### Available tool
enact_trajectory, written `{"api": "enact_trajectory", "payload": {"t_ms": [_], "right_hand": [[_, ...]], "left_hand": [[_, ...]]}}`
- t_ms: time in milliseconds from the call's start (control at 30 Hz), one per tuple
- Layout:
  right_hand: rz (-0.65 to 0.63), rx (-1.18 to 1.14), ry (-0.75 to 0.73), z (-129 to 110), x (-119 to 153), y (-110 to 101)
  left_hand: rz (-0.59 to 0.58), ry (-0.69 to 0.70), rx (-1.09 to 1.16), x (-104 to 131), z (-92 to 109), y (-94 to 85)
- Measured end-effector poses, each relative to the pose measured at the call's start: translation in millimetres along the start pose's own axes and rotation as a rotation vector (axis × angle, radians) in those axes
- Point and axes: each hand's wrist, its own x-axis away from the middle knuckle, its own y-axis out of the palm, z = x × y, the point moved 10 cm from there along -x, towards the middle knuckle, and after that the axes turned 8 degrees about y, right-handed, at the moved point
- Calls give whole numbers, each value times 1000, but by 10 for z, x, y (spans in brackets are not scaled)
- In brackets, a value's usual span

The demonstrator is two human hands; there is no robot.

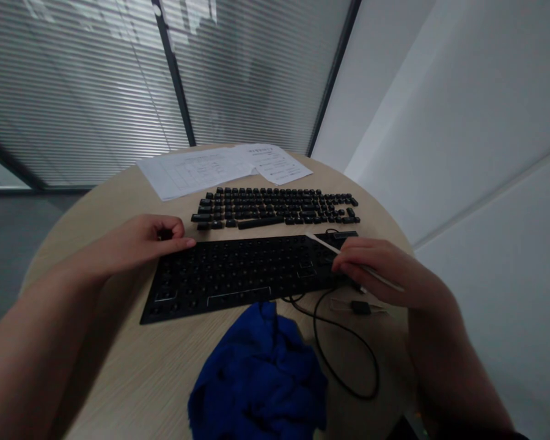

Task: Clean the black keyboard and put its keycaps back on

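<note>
A black keyboard with its keycaps off (238,269) lies on the table, its bare switches showing. My left hand (151,241) is at its upper left corner, fingers curled and thumb pressed on the edge. Between the fingers of my right hand (371,263) is a thin white cotton swab (323,242), held over the right part of the keyboard. The swab's tip is near the top row, and whether it touches cannot be told. Behind the keyboard, black keycaps (266,205) lie in rows, with the long space bar (260,223) at the front.
A crumpled blue cloth (261,379) lies in front of the keyboard. Right of it, a black cable (348,333) loops over the table (119,373). A wire keycap puller (360,307) is below my right hand. Printed papers (201,168) lie at the far edge.
</note>
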Motion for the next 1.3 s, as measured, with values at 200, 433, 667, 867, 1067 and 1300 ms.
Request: {"api": "enact_trajectory", "payload": {"t_ms": [200,433,667,867,1067,1300], "right_hand": [[-41,-29,4,60,-62,98],[58,67,105,126,52,64],[4,112,200,146,268,422],[-49,191,244,120,336,593],[-44,255,249,39,498,661],[-58,258,303,147,450,777]], "left_hand": [[13,-6,8,-3,38,-4],[43,23,29,-30,144,1],[48,10,0,-56,149,37],[39,47,-27,-83,243,83],[67,50,0,-99,236,66],[94,61,-19,-111,206,50]]}}
